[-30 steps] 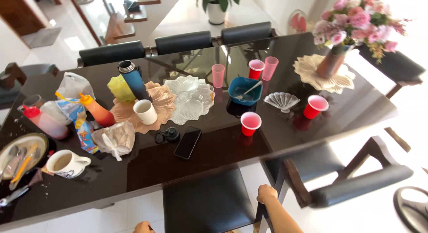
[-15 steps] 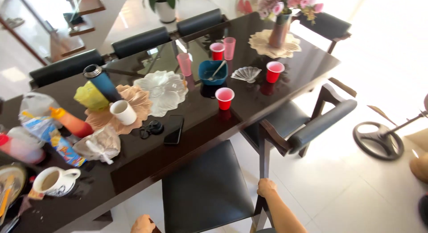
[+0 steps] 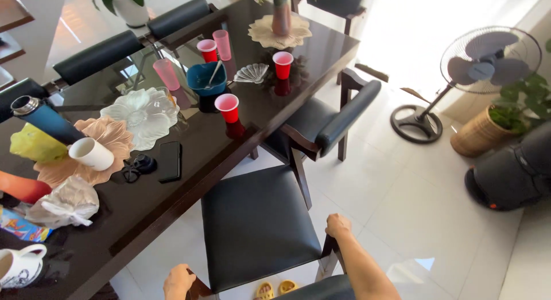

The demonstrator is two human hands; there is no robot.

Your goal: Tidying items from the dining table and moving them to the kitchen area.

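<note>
Since the earlier frame, the view has been swung to the right, so that a standing fan (image 3: 488,64) and a potted plant in a wicker basket (image 3: 505,119) are now brought into sight, while the chair (image 3: 258,225) is seen further clear of the table (image 3: 189,162). The right hand (image 3: 337,225) is closed over the top of the chair's right back post; the left hand (image 3: 179,281) is curled around the left post at the bottom edge of the view. The black padded seat is shown pulled out from the dark table's edge, with a gap of white floor tile between them, so the drawing-out appears largely done; whether more is wanted cannot be told. A pair of small yellow slippers (image 3: 275,288) is seen under the chair's back. On the table nearest the chair lie a black phone (image 3: 170,161) and sunglasses (image 3: 138,165), with a red cup (image 3: 227,107) just beyond. A second chair with arms (image 3: 327,119) is set further along the table.
</note>
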